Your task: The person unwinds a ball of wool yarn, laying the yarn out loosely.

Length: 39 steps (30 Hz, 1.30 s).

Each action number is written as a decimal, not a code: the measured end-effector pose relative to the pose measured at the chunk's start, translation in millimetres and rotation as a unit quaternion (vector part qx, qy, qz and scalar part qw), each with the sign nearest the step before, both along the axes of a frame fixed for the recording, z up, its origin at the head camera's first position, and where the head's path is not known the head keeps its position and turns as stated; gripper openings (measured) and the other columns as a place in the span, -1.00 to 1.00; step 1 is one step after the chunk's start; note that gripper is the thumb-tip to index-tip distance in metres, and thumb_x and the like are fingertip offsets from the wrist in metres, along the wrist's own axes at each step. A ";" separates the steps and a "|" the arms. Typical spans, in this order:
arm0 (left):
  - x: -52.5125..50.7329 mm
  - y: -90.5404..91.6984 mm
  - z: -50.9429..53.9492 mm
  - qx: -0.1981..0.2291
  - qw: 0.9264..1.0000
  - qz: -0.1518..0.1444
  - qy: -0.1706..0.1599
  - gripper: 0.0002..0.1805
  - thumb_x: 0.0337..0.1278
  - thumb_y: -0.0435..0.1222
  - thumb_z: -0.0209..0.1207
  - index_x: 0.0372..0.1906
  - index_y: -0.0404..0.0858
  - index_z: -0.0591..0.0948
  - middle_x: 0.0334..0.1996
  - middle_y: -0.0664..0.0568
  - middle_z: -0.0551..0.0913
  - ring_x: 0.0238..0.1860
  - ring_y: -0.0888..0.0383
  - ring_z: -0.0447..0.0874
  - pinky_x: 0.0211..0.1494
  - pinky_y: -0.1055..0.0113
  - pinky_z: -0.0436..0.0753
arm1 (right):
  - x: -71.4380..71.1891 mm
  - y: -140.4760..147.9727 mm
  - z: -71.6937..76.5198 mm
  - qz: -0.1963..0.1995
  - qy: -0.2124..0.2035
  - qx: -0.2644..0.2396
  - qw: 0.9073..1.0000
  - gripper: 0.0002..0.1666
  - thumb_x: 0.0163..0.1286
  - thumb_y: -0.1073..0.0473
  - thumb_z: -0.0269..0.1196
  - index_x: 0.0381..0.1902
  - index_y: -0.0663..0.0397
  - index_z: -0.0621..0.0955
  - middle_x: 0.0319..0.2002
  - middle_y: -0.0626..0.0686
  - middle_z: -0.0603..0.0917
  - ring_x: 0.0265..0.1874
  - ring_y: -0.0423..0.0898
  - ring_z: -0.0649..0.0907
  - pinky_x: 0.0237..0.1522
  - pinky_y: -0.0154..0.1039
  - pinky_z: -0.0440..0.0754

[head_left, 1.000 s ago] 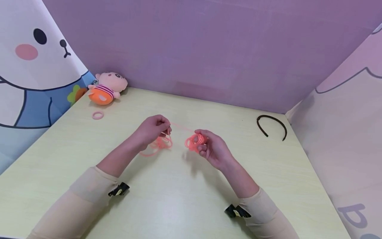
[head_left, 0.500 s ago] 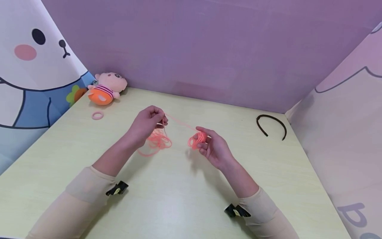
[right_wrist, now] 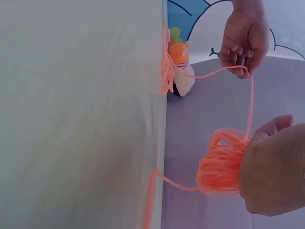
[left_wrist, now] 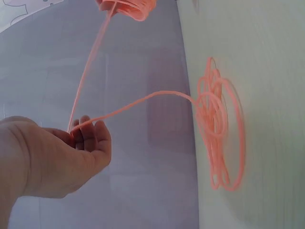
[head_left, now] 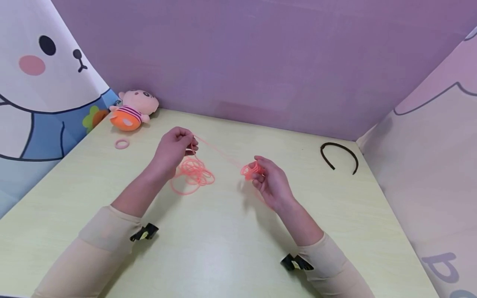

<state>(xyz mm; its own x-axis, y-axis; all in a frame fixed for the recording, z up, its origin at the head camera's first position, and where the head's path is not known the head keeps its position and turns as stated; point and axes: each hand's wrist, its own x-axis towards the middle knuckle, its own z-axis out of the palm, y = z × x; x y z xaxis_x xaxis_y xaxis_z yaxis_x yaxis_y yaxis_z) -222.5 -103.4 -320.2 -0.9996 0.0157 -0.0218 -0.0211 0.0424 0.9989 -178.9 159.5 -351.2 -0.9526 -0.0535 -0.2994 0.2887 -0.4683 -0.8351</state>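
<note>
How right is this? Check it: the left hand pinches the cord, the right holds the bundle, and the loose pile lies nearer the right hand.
Wrong on the pile: it lies nearer the left hand, as the head view shows. The rest stands.

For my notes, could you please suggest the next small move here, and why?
Probably the left hand should loop its strand round the coil in the right hand: the strand stretches between both hands, and a loose pile lies on the table.
</note>
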 end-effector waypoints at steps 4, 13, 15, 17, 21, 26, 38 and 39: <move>-1.6 -4.3 0.1 -0.007 0.999 0.045 -0.007 -0.84 0.58 -0.31 -0.08 0.02 -0.32 0.41 -0.12 -0.15 0.55 -0.15 0.10 0.60 -0.01 0.27 0.62 | -0.6 -0.8 -0.9 -0.010 0.008 0.012 1.000 -0.57 0.55 0.27 0.12 0.31 0.16 0.38 -0.30 -0.02 0.63 -0.61 -0.26 0.53 -0.56 -0.49 0.51; -0.2 3.4 -9.1 -0.098 0.995 0.006 0.024 -0.69 0.51 -0.30 0.06 0.19 -0.38 0.46 0.10 -0.18 0.50 0.13 -0.07 0.45 0.21 0.09 0.48 | -0.2 -1.6 0.5 -0.013 0.020 -0.008 1.000 -0.76 0.54 0.32 0.09 0.10 0.06 0.42 -0.35 -0.03 0.62 -0.63 -0.24 0.50 -0.58 -0.49 0.47; 2.8 10.0 -13.7 -0.113 0.992 -0.048 0.029 -0.70 0.49 -0.31 0.08 0.16 -0.39 0.49 0.08 -0.19 0.53 0.11 -0.10 0.48 0.20 0.03 0.50 | -0.5 -1.7 0.7 -0.011 0.023 -0.014 1.000 -0.78 0.54 0.33 0.07 0.08 0.06 0.42 -0.36 -0.03 0.62 -0.64 -0.24 0.49 -0.59 -0.48 0.47; 7.1 18.2 -18.8 -0.131 0.985 -0.109 0.026 -0.70 0.48 -0.30 0.11 0.15 -0.39 0.52 0.07 -0.19 0.57 0.10 -0.10 0.51 0.18 0.02 0.52 | -0.6 -1.6 0.7 -0.009 0.025 -0.019 0.999 -0.79 0.55 0.33 0.06 0.07 0.06 0.43 -0.37 -0.03 0.62 -0.64 -0.23 0.48 -0.60 -0.47 0.46; 17.3 34.0 -29.2 -0.166 0.959 -0.229 -0.008 -0.64 0.45 -0.23 0.16 0.20 -0.34 0.53 0.08 -0.13 0.61 0.12 -0.05 0.56 0.16 0.08 0.56 | 0.5 -1.3 1.0 0.004 0.031 -0.026 0.999 -0.78 0.57 0.33 0.02 0.08 0.04 0.46 -0.36 -0.03 0.62 -0.65 -0.23 0.47 -0.60 -0.46 0.43; 29.6 45.2 -34.8 -0.167 0.927 -0.331 -0.064 -0.48 0.44 -0.18 0.16 0.36 -0.32 0.43 0.22 -0.12 0.56 0.22 -0.05 0.53 0.26 -0.02 0.52 | 1.7 -1.3 1.0 0.030 0.038 -0.027 0.998 -0.81 0.58 0.29 0.04 0.08 0.07 0.46 -0.37 -0.04 0.61 -0.66 -0.25 0.52 -0.60 -0.46 0.44; 39.9 55.2 -41.0 -0.166 0.895 -0.404 -0.085 -0.48 0.42 -0.21 0.20 0.38 -0.30 0.46 0.12 0.02 0.65 0.19 0.01 0.59 0.18 0.03 0.57 | 2.8 -2.0 1.7 0.045 0.041 -0.017 0.998 -0.79 0.58 0.31 0.08 0.11 0.11 0.46 -0.32 -0.02 0.66 -0.66 -0.28 0.56 -0.58 -0.49 0.49; 40.0 55.4 -41.1 -0.167 0.896 -0.402 -0.083 -0.50 0.42 -0.22 0.19 0.35 -0.30 0.48 0.09 0.02 0.66 0.17 0.00 0.60 0.15 0.03 0.59 | 2.6 -2.0 1.7 0.046 0.041 -0.021 0.998 -0.79 0.58 0.31 0.07 0.11 0.11 0.45 -0.32 -0.02 0.66 -0.66 -0.28 0.56 -0.58 -0.49 0.49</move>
<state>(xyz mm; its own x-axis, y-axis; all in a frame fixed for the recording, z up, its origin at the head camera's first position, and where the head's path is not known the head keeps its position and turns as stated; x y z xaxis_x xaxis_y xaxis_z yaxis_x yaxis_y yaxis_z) -182.5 -48.0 -361.3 -0.6509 0.6944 -0.3069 0.0038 0.4073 0.9133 -176.2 157.5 -349.4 -0.9644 -0.1532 -0.2154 0.2630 -0.4774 -0.8384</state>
